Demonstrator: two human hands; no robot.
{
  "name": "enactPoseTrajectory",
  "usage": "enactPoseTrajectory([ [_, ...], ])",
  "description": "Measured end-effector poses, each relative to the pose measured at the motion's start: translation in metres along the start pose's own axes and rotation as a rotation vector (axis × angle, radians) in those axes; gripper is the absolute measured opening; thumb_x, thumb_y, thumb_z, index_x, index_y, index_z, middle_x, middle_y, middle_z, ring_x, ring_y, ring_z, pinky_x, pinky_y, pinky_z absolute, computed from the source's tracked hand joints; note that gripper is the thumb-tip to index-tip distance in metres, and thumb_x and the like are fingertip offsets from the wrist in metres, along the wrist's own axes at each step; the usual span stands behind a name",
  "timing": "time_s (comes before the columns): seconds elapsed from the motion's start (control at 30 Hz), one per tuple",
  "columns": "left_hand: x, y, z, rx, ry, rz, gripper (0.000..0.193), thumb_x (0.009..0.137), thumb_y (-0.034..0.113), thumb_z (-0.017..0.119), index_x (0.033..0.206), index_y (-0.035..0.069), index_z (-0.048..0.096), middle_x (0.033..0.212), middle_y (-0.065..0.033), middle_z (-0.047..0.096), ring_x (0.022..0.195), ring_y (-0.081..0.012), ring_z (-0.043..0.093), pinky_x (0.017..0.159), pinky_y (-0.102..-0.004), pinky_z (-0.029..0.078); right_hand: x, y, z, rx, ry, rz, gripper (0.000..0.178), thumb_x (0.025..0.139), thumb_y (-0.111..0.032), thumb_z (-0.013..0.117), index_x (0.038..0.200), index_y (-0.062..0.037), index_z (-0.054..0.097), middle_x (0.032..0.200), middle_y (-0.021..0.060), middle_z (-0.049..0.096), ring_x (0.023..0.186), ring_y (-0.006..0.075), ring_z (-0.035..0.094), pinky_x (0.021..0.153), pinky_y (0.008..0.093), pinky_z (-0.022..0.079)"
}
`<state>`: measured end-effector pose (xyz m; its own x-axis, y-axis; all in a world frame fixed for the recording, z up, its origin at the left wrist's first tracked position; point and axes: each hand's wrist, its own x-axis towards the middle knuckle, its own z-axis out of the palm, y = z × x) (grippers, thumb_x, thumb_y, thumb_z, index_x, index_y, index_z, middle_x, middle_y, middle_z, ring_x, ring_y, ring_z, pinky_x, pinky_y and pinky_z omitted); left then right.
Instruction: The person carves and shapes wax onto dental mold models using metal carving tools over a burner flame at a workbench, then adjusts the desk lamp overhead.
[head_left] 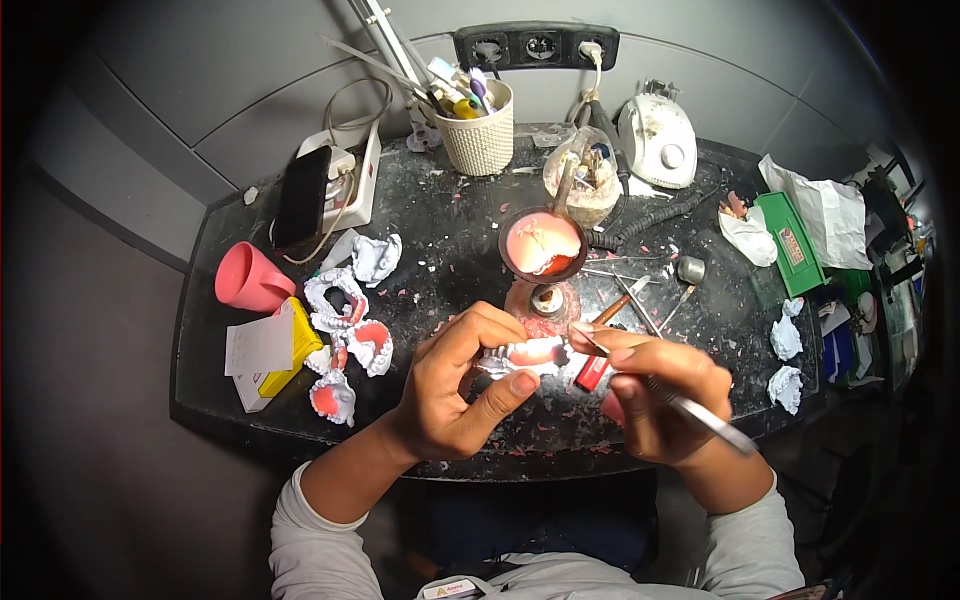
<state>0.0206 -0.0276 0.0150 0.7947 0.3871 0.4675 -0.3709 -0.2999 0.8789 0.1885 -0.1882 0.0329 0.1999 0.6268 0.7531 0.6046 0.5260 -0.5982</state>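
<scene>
Between the thumb and fingers of my left hand [450, 385] is a white plaster dental cast [497, 363], its row of teeth set around pink wax [532, 353]. My right hand [670, 395] grips a thin metal wax carver [705, 418] like a pen, with its tip close to the cast's right end; whether it touches cannot be made out. Just beyond the cast, a small pan [564, 190] with pink wax, partly melted red, stands over a metal burner [547, 298]. Near my right fingers lies a red lighter [592, 372].
Several plaster casts [376, 260] with pink wax lie left, beside a pink cup [250, 278] and yellow box [300, 345]. Behind stand a phone [302, 198], woven basket [478, 145] and white motor unit [657, 140]. Slim tools [680, 305] and a green box [790, 245] lie right.
</scene>
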Motion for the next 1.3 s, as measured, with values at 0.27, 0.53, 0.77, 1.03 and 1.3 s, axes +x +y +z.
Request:
enactPoseTrajectory([
  [0.27,0.002,-0.002,-0.002,0.131,-0.001,0.106,0.022,0.089,0.008,0.077,0.098,-0.003,0.060,0.097,-0.0177,0.066,0.083,-0.0211,0.064,0.074,-0.0305,0.051,0.006,-0.005,0.006,-0.199,-0.123,-0.114,0.029,0.082,0.006,0.078,0.110,0.0052,0.072,0.114,0.0219,0.072,0.107,0.0346,0.073,0.081,0.0363,0.063],
  [0.53,0.001,-0.005,0.000,0.085,0.024,0.090,0.022,0.090,0.010,0.077,0.098,-0.003,0.061,0.096,-0.0163,0.067,0.081,-0.0197,0.064,0.071,-0.0297,0.051,0.007,-0.008,0.007,-0.198,-0.117,-0.118,0.028,0.081,0.006,0.078,0.109,0.0064,0.072,0.111,0.0208,0.072,0.104,0.0354,0.074,0.082,0.0376,0.064],
  [0.77,0.000,-0.004,0.000,0.170,0.021,0.089,0.024,0.088,0.011,0.079,0.098,-0.003,0.061,0.094,-0.0155,0.067,0.078,-0.0209,0.065,0.069,-0.0303,0.051,0.005,-0.008,0.009,-0.247,-0.116,-0.126,0.024,0.083,0.008,0.075,0.107,0.0082,0.072,0.110,0.0227,0.072,0.102,0.0346,0.075,0.078,0.0371,0.063],
  [1.03,0.004,-0.002,0.001,0.376,0.005,0.224,0.026,0.087,0.009,0.081,0.099,-0.004,0.062,0.094,-0.0180,0.067,0.082,-0.0257,0.068,0.072,-0.0330,0.055,0.000,0.001,0.010,-0.221,-0.018,-0.097,0.022,0.094,0.006,0.063,0.114,0.0108,0.064,0.108,0.0258,0.073,0.094,0.0320,0.076,0.074,0.0325,0.062],
  [1.3,0.001,-0.005,0.001,0.378,0.015,0.234,0.028,0.085,0.009,0.082,0.097,-0.005,0.061,0.093,-0.0186,0.066,0.081,-0.0253,0.068,0.071,-0.0322,0.055,0.006,-0.003,0.009,-0.157,-0.046,-0.125,0.011,0.096,0.005,0.059,0.105,0.0094,0.063,0.101,0.0279,0.072,0.097,0.0377,0.075,0.084,0.0411,0.062],
])
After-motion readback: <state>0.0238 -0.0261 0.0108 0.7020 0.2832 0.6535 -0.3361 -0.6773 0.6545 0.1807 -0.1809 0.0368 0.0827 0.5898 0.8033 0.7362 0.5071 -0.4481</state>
